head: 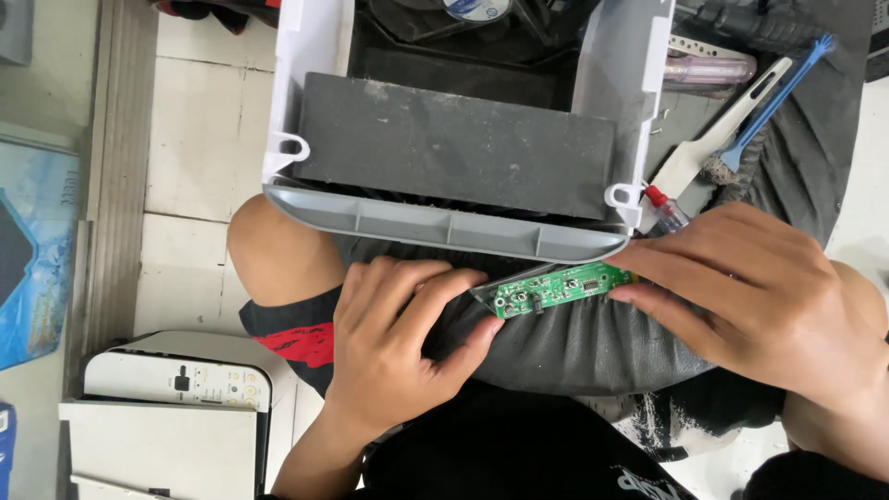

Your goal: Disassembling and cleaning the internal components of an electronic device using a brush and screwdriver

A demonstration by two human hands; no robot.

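Head view, looking straight down at a person seated on a tiled floor (199, 176) of pale square tiles with visible grout lines. A dark leathery cloth (593, 343) lies over the lap and extends up to the right under the tools. The green circuit board (560, 287), narrow and long, lies on this cloth just below the front lip of a grey plastic housing (444, 227). Left hand (394, 347): fingers curled, thumb and fingertips pinching the left end of the board together with a dark strip beneath it; grip closed on that end. Right hand (759, 296): fingers extended and pressed together, fingertips on the right end of the board, thumb below; grip holding that end. The housing sits open toward the camera, white side walls, a dark grey block (454, 143) filling its middle, dusty on top. Right of the housing, on the cloth: a white flat pry tool (718, 139), a blue-handled brush (778, 93), a small bottle with a red cap (662, 208) just beside the right fingertips, and a pink-handled tool (708, 67) farther up. Lower left on the floor: a white appliance panel with buttons (181, 380). Far left edge: a blue printed box (32, 250). Light is even daylight, no hard shadows.
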